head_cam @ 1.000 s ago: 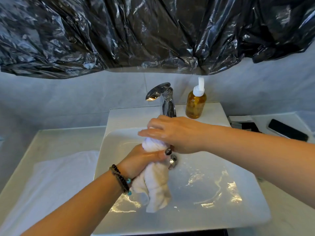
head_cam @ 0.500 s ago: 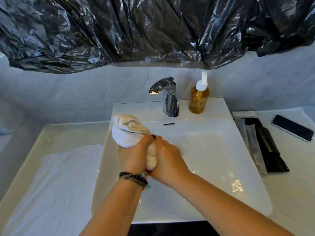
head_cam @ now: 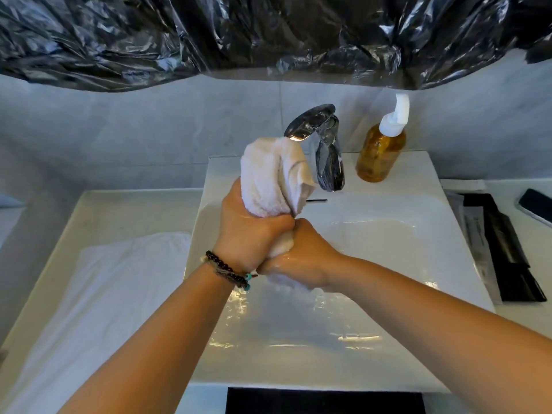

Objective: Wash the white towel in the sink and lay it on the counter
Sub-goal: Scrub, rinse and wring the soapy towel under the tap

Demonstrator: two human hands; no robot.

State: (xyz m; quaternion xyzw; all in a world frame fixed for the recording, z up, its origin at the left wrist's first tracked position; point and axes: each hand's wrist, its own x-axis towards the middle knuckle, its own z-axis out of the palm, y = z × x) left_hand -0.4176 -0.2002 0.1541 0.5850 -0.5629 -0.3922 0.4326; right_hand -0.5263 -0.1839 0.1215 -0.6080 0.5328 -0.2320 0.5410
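The white towel (head_cam: 273, 177) is clamped by the left hand (head_cam: 251, 231) and right hand (head_cam: 298, 258), held over the sink (head_cam: 418, 234). Water could be dripped on the counter (head_cam: 98, 210) if wringing is cut short.

Two bare forearms without sleeves, wet and glistening at the right hand (head_cam: 301, 261), with stacked bead bracelets (head_cam: 228, 268) round the left wrist: dark reddish-brown beads, a paler strand, two small turquoise beads.
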